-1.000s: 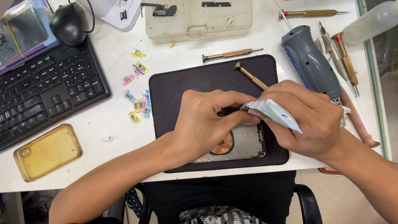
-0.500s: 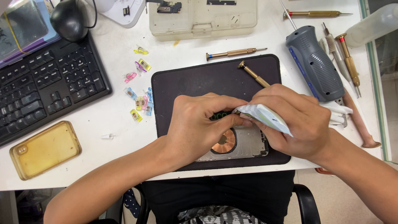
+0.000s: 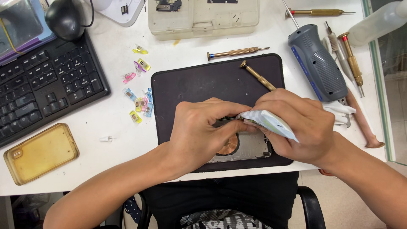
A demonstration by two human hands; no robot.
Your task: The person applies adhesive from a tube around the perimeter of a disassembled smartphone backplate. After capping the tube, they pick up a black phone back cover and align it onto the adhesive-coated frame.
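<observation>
Tube [image 3: 269, 123] in right hand [image 3: 296, 127] — over phone [image 3: 246, 146]

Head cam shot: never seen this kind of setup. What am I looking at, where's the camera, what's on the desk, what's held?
There is no machine, only a person's two bare hands. The single camera sits on the person's head and looks straight down at a white desk.

Both hands work over a black rectangular mat. On it lies an opened silver phone body with a round copper coil.

The left hand rests on that phone. The right hand holds a small white tube, tip down at the phone.

Around them: a black keyboard, a yellowed clear phone case, small coloured plastic clips, brass-handled screwdrivers and a grey ribbed tool handle.
</observation>
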